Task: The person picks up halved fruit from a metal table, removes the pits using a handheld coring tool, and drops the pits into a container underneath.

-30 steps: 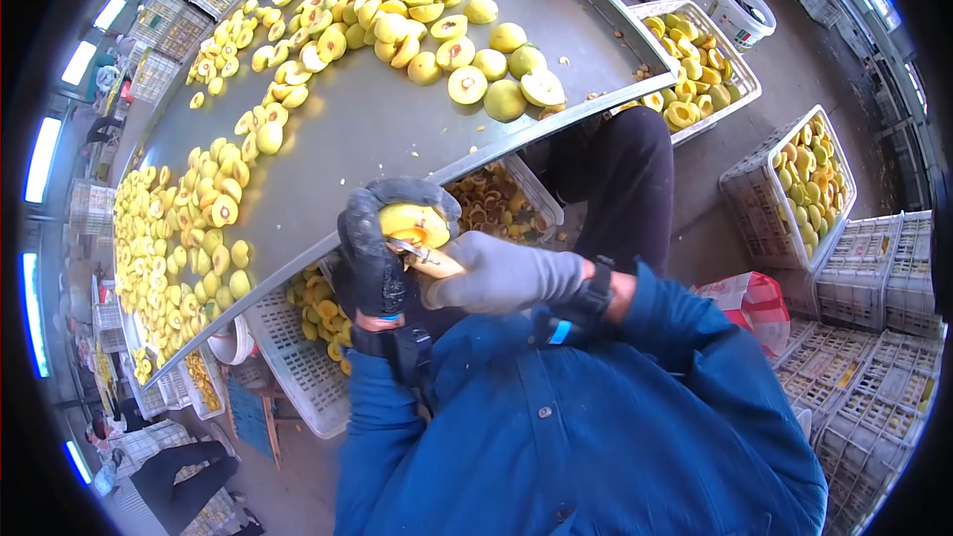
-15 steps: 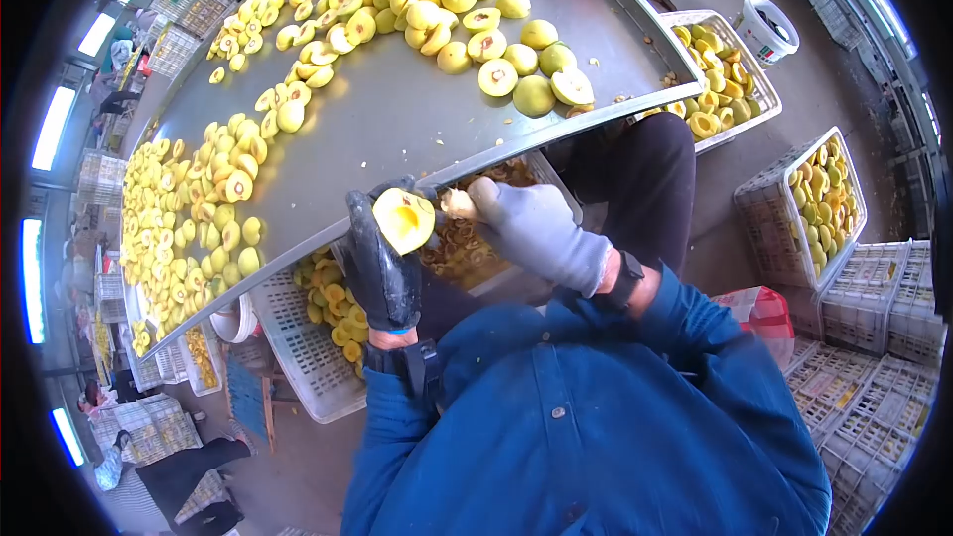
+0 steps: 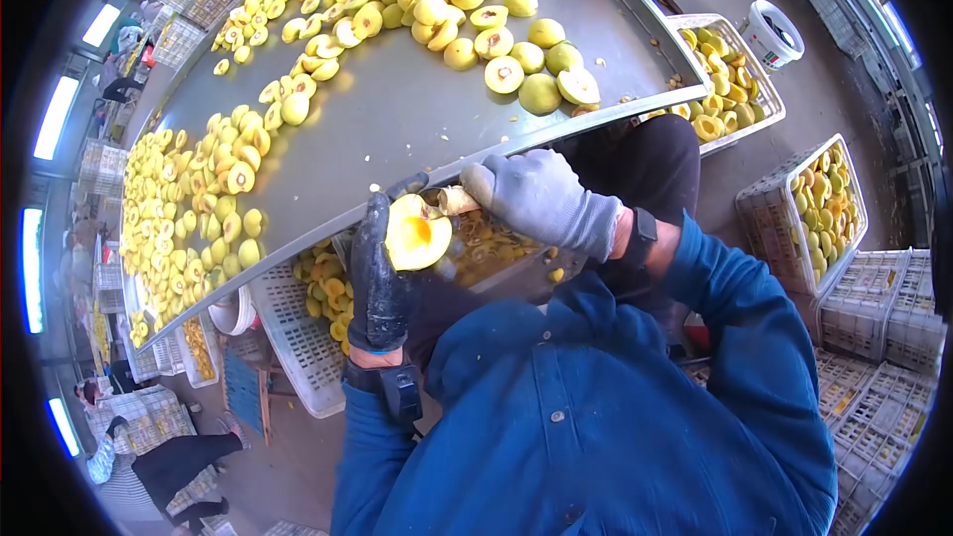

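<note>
My left hand (image 3: pixel 380 273), in a dark, worn glove, is closed around a peach half (image 3: pixel 415 235) with its hollowed, orange cut face turned up. Close beside the fruit, my right hand (image 3: pixel 546 201) in a grey glove grips a short, pale tan handle (image 3: pixel 457 201). The working end of this tool is hidden at the edge of the peach half. Both hands are just off the near edge of a metal table (image 3: pixel 397 139), above a crate of scraps (image 3: pixel 491 248). Small yellow pieces (image 3: pixel 556 275) show below my right hand.
Many halved peaches (image 3: pixel 223 154) lie on the table's left and far side. Crates of peach halves stand under the table (image 3: pixel 298 337) and to the right (image 3: pixel 794 213). A white bucket (image 3: pixel 769 35) and stacked crates (image 3: pixel 874 308) are further right. Other people are at the edges.
My right hand has moved up a little with the tool, and the peach half has turned slightly in my left hand. Another person's gloved hand at the top has left the view.
</note>
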### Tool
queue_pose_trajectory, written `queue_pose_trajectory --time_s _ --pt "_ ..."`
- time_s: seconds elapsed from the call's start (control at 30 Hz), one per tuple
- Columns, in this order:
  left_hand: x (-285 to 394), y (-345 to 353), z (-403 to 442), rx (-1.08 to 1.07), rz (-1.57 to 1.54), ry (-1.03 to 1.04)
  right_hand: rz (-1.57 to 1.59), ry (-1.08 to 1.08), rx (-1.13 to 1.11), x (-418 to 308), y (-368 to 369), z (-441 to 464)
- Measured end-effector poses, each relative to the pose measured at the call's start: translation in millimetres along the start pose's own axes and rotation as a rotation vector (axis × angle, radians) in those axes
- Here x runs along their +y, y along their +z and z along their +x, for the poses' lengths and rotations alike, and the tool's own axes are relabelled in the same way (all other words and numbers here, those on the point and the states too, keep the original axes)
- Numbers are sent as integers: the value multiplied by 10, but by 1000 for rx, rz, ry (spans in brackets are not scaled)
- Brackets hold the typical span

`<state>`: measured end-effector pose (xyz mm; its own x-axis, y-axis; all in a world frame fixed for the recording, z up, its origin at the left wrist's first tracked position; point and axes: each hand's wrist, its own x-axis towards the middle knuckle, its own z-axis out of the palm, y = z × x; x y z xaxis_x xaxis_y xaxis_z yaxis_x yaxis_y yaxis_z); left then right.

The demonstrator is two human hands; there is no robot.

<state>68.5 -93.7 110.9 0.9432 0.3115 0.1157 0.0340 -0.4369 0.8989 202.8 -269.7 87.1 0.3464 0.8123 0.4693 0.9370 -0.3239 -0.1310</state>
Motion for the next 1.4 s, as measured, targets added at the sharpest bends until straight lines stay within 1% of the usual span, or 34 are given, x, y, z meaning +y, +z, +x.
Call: queue_pose_trajectory --time_s 0.03,0.07,0.13,0.17,0.23,0.3,0.37,0.43,0.5,0.6,0.7,0.8,0.83,0.9,0.93,1.0,1.03,1.1,1.17,1.2,1.23,1.3,1.37,1.4 --pt "65 -6 21 -12 69 65 3 -7 2 11 -4 0" --pt "118 -8 60 -15 195 195 7 -14 4 18 -12 1" --pt "272 -18 78 -44 -29 38 6 -21 2 39 -6 5" --pt "377 -23 62 -68 -377 -251 -1 -20 -2 51 3 10" --pt "467 -1 43 -98 -660 -516 -7 -18 -4 77 27 6" --pt "492 20 45 -111 -534 -458 -8 -20 1 104 63 10" --pt "355 11 26 -142 -649 -397 4 -38 25 115 67 17" --pt "242 29 -23 -147 -599 -286 15 -45 34 113 81 23" --pt "202 83 -68 -129 -386 -124 22 -38 29 117 94 22" --pt "243 86 -85 -70 -693 -396 23 -30 29 92 103 23" --pt "186 113 -137 -59 -711 -385 8 -61 3 114 86 19" --pt "295 94 -187 41 -841 -477 -77 74 -91 243 185 -39" --pt "314 74 -209 53 -745 -424 -91 110 -97 313 156 -81" --pt "341 22 -268 97 -549 -322 -69 111 -125 287 86 -113" --pt "370 17 -291 117 -517 -318 -11 93 -89 209 51 -99" --pt "131 -22 -330 102 -200 -127 96 56 -12 59 -25 -42" --pt "19 -69 -370 144 -157 -93 105 58 -12 8 52 -49" --pt "-201 -163 -456 231 -67 -29 252 93 36 -89 89 -76" --pt "-309 -311 -579 376 -483 -247 252 177 -35 -95 224 -199" --pt "-828 -550 -666 511 -207 -202 245 212 -82 -93 236 -276" --pt "-1320 -825 -724 640 70 -157 285 187 -90 -63 268 -367" --pt "-1178 -1081 -645 628 518 -130 352 297 -242 -48 276 -532" --pt "-832 -944 -292 587 450 -25 343 356 -213 -63 377 -684" --pt "-717 -803 -92 567 420 22 325 422 -283 -71 441 -753"
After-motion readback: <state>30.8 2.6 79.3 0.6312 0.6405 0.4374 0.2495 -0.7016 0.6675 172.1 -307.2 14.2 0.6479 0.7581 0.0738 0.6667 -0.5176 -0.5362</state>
